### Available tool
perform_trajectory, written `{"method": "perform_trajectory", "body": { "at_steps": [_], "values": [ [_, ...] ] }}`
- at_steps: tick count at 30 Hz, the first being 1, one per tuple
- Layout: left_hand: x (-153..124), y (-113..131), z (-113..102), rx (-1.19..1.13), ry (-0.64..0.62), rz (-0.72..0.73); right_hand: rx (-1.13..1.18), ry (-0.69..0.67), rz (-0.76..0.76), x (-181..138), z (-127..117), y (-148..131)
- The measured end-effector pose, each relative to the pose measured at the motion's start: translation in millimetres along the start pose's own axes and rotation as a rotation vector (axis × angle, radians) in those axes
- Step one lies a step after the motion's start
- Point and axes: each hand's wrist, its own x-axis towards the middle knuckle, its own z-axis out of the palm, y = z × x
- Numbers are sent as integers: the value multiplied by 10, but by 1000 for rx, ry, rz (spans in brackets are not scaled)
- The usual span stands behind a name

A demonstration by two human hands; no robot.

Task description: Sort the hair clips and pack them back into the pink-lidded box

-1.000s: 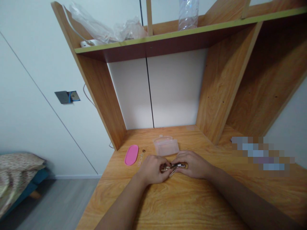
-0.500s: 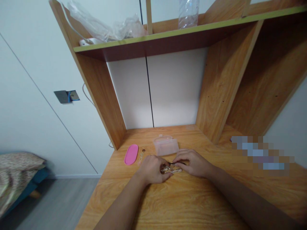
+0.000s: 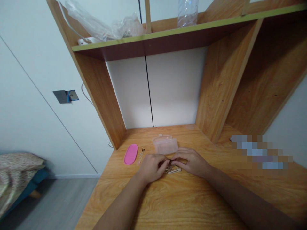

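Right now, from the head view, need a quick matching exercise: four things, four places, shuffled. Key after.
Things
1. pink tray
2. translucent box
3. pale bar-shaped piece
4. clear bottle

Places
A. on the desk, just this side of where the hands come closest together
B. on the upper shelf
C. on the desk, out to the left of the left hand
D. on the desk, beyond both hands

Pairs: 1-C, 2-D, 3-A, 4-B

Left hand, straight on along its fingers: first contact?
Probably the small dark item at its fingertips, then almost at once the fingertips of the right hand, facing the left hand. Depth is hard to judge in this single view.
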Motion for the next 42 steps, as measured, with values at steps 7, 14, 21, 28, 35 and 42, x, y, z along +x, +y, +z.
{"method": "perform_trajectory", "body": {
  "at_steps": [7,14,21,28,35,42],
  "values": [
    [-8,-48,16,-30,132,10,-29,43,45,-1,-53,-18],
    [-45,-158,6,-136,151,43,6,-71,95,-34,-119,11],
    [-37,-217,-12,-12,72,-81,51,-198,71,-23,-89,-7],
    [-13,-172,-85,154,-35,-120,123,-196,76,-44,-65,39],
    [-2,-191,-59,269,-57,-162,158,-166,106,-42,-53,63],
    [19,-131,-109,284,-11,-134,217,-177,179,-58,-45,79]
  ]
}}
